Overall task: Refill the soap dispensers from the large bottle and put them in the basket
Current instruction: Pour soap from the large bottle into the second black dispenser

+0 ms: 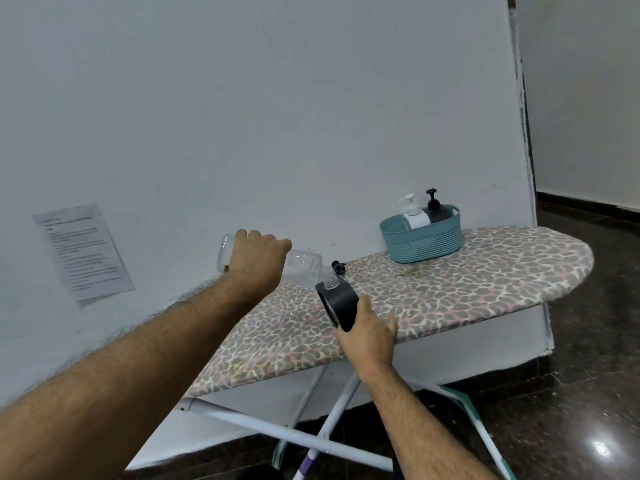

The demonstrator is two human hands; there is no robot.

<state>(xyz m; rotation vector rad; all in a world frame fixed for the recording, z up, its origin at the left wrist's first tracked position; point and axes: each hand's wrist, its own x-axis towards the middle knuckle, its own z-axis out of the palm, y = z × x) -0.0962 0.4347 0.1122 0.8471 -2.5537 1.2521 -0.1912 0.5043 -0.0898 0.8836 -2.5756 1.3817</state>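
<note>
The left hand (258, 259) grips the large clear plastic bottle (304, 265), tipped into the dark grey dispenser (341, 303) clasped by the right hand (370, 336). Keep the mouths aligned and pour slowly.

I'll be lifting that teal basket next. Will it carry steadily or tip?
Probably light: the teal basket looks like thin perforated plastic. It may tilt toward its right end, since the white dispenser and black dispenser both stand there, the left part unfilled. Their tall pumps could sway.

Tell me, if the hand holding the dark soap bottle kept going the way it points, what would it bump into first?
Probably the clear bottle the left hand tips over it. The right hand already holds the dark dispenser neck-up at that bottle's mouth; depth is unclear.
</note>
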